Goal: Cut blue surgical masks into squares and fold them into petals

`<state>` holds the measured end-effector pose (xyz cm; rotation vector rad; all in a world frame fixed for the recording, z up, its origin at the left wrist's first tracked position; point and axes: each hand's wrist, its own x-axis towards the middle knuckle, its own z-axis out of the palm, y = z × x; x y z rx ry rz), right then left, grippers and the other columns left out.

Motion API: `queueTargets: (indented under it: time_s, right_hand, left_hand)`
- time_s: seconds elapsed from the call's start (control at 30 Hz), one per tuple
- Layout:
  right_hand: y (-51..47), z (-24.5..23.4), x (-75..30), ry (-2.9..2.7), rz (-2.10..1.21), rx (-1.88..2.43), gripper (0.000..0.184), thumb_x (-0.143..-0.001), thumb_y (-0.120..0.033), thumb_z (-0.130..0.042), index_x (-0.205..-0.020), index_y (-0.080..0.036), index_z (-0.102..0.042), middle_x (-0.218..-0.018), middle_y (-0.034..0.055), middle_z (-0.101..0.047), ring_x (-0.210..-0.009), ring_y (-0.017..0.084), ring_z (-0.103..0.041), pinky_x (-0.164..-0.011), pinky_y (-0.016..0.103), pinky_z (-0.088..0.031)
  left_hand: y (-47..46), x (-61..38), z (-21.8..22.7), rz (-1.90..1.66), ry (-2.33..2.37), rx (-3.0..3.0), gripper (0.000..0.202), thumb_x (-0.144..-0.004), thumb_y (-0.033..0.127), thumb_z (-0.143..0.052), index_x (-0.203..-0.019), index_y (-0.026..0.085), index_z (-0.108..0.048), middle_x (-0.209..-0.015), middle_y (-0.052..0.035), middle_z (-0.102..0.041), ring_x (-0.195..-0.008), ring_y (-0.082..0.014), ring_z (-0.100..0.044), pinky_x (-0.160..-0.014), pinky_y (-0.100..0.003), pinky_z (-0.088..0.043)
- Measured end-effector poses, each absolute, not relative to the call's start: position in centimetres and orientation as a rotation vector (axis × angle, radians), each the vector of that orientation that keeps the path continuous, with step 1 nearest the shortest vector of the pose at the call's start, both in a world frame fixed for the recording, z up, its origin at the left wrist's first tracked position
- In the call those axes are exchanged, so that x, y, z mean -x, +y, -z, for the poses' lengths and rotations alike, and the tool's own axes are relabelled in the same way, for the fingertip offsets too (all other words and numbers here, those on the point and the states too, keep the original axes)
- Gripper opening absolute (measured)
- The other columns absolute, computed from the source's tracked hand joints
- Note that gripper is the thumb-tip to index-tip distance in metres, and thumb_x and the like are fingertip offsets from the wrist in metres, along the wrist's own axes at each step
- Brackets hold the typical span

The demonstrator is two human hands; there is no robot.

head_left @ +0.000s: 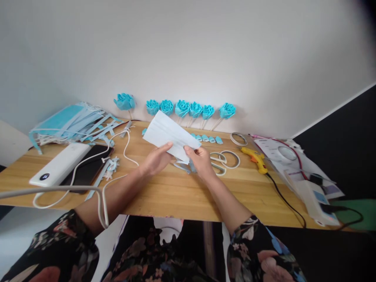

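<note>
Both hands hold a pale, pleated face mask [170,133] above the middle of the table, its white side up and no ear loops showing on it. My left hand [157,159] is closed on its near left edge, thumb on top and fingers hidden beneath. At the near right corner my right hand [200,159] pinches it, thumb on top. Just right of that hand lie scissors [219,168] with pale handles, partly covered. Small rolled blue pieces [211,139] lie in a row behind the mask. Blue strips [182,166] show under the hands.
Several blue fabric roses [183,108] on sticks lean against the wall. At left are stacked face masks [61,121], cut strips [108,127], a white power bank [60,164] and a looping cable [102,192]. Tape rings [230,159], a yellow glue gun [255,158] and a power strip [317,203] lie right.
</note>
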<state>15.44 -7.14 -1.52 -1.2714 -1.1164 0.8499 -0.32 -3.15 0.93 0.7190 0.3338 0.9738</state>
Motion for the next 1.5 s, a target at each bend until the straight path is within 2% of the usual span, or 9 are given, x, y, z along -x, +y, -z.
queueTargets:
  time_s: [0.1,0.3,0.6,0.93,1.07,1.2,1.33,1.43,1.5]
  right_hand:
    - [-7.1,1.1,-15.9,-1.157,-0.813,1.284,0.037,-0.078,-0.054,-0.073,-0.074,-0.018,-0.070,-0.065,-0.0014,-0.062,-0.060,0.014,-0.052,-0.057,0.026,-0.042]
    - [-7.1,-0.2,-15.8,-0.974,-0.868,1.144,0.027,-0.075,-0.046,-0.073,-0.076,-0.021,-0.064,-0.068,-0.0027,-0.058,-0.063,0.014,-0.051,-0.062,0.026,-0.045]
    - [-7.0,-0.6,-16.6,-0.878,-0.782,1.146,0.029,-0.075,-0.048,-0.071,-0.080,-0.020,-0.066,-0.073,-0.0019,-0.060,-0.067,0.014,-0.050,-0.064,0.026,-0.042]
    - [-7.0,-0.1,-16.8,-1.014,-0.721,1.199,0.034,-0.078,-0.052,-0.069,-0.068,-0.022,-0.057,-0.064,-0.0034,-0.050,-0.061,0.014,-0.044,-0.057,0.027,-0.037]
    - [-6.8,-1.0,-18.4,-0.948,-0.853,1.110,0.045,-0.079,-0.066,-0.063,-0.092,-0.023,-0.068,-0.078,0.0005,-0.066,-0.075,0.019,-0.062,-0.067,0.030,-0.048]
    - [-7.4,-2.7,-20.0,-1.059,-1.095,1.121,0.064,-0.078,-0.077,-0.057,-0.109,-0.023,-0.072,-0.086,0.0056,-0.074,-0.077,0.020,-0.067,-0.071,0.032,-0.052]
    - [-8.1,-2.5,-18.8,-1.351,-1.224,1.275,0.058,-0.078,-0.074,-0.061,-0.090,-0.019,-0.075,-0.075,0.0044,-0.070,-0.065,0.016,-0.061,-0.060,0.028,-0.045]
    - [-8.2,-1.6,-17.0,-1.446,-1.086,1.421,0.048,-0.076,-0.065,-0.069,-0.067,-0.018,-0.065,-0.060,-0.0018,-0.055,-0.056,0.012,-0.045,-0.052,0.025,-0.032]
    - [-8.1,-1.2,-16.3,-1.412,-0.918,1.456,0.044,-0.076,-0.059,-0.070,-0.063,-0.019,-0.058,-0.058,-0.0038,-0.047,-0.056,0.011,-0.037,-0.052,0.026,-0.027]
  left_hand:
    - [-1.9,1.2,-1.6,-1.070,0.366,-0.678,0.031,-0.079,0.027,-0.075,-0.108,0.016,-0.069,-0.116,-0.0115,-0.074,-0.131,-0.0320,-0.057,-0.111,-0.045,-0.046]
    - [-0.7,1.9,-1.8,-1.140,0.472,-0.618,0.020,-0.085,0.023,-0.070,-0.103,0.016,-0.066,-0.108,-0.0112,-0.076,-0.119,-0.0298,-0.066,-0.101,-0.042,-0.055]
    - [-0.3,2.3,-1.3,-1.132,0.413,-0.731,0.031,-0.080,0.027,-0.072,-0.109,0.017,-0.067,-0.115,-0.0091,-0.075,-0.121,-0.0285,-0.065,-0.099,-0.040,-0.056]
    - [0.7,3.3,-1.4,-1.157,0.766,-1.031,0.045,-0.065,0.051,-0.085,-0.085,0.012,-0.073,-0.082,-0.0093,-0.076,-0.080,-0.0259,-0.072,-0.072,-0.033,-0.056]
    - [0.5,3.3,-1.4,-1.066,0.736,-1.102,0.047,-0.064,0.053,-0.085,-0.084,0.012,-0.075,-0.078,-0.0088,-0.075,-0.070,-0.0207,-0.068,-0.065,-0.029,-0.052]
    - [0.0,3.7,-1.8,-0.778,0.694,-1.197,0.045,-0.064,0.051,-0.085,-0.084,0.012,-0.076,-0.078,-0.0105,-0.075,-0.063,-0.0182,-0.066,-0.058,-0.027,-0.050]
    - [-0.7,3.8,-1.9,-0.554,0.660,-1.315,0.037,-0.070,0.046,-0.082,-0.088,0.014,-0.077,-0.081,-0.0098,-0.075,-0.065,-0.0190,-0.067,-0.059,-0.028,-0.051]
    - [-0.9,3.2,-1.5,-0.562,0.685,-1.346,0.034,-0.072,0.045,-0.082,-0.085,0.014,-0.076,-0.078,-0.0065,-0.073,-0.064,-0.0159,-0.064,-0.058,-0.026,-0.048]
    - [-0.8,2.8,-1.1,-0.699,0.673,-1.289,0.038,-0.073,0.049,-0.080,-0.090,0.015,-0.075,-0.081,-0.0049,-0.072,-0.067,-0.0145,-0.063,-0.060,-0.024,-0.047]
